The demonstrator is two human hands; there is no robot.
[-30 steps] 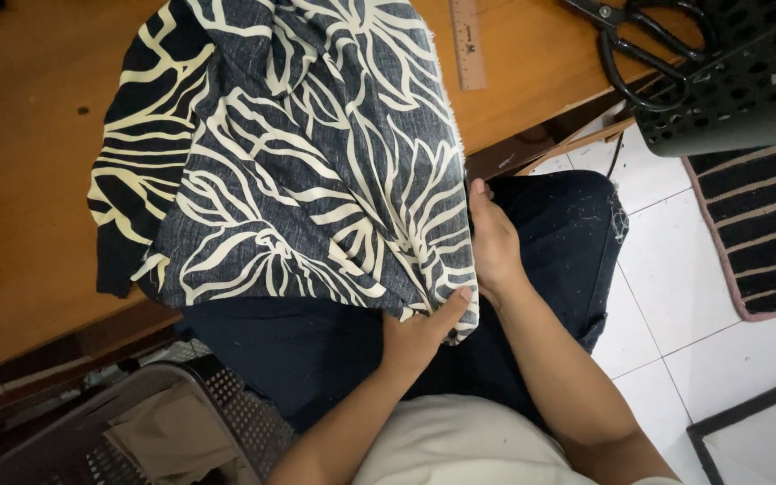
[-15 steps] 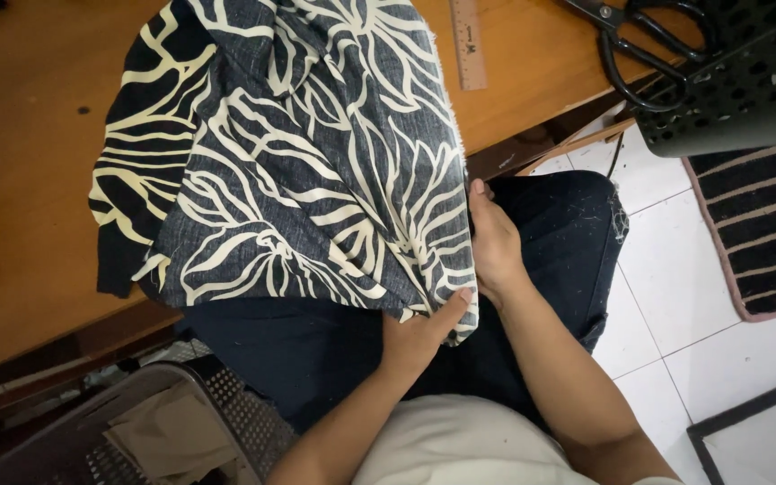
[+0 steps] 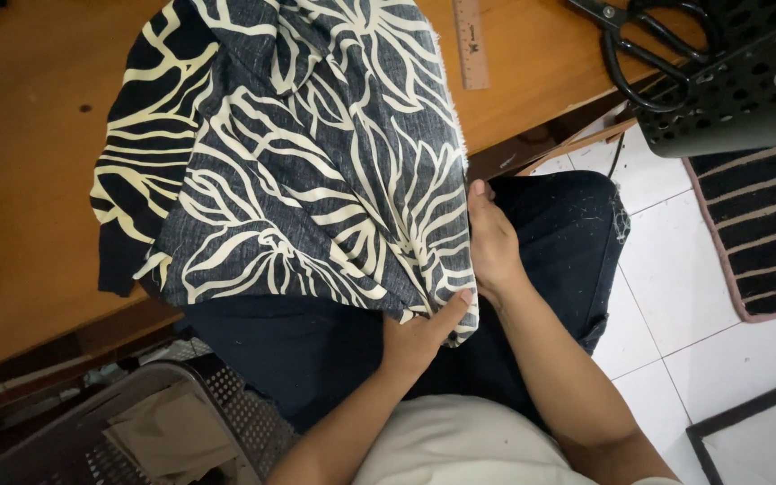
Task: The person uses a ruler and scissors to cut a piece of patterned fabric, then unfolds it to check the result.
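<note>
A dark navy fabric [image 3: 307, 171] printed with cream leaf shapes lies over the wooden table [image 3: 29, 117] and hangs down onto my lap. My left hand [image 3: 419, 332] pinches the fabric's lower corner from underneath, thumb on top. My right hand [image 3: 494, 242] grips the right edge of the same fabric just above that corner, fingers tucked behind the cloth. Both hands sit close together over my dark trousers [image 3: 568, 233].
A wooden ruler [image 3: 471, 45] lies on the table by the fabric's upper right edge. Black scissors [image 3: 648, 45] and a black perforated basket [image 3: 738, 81] sit at the top right. A grey basket [image 3: 136, 422] with beige cloth stands lower left. A striped mat [image 3: 765, 233] lies on white floor tiles.
</note>
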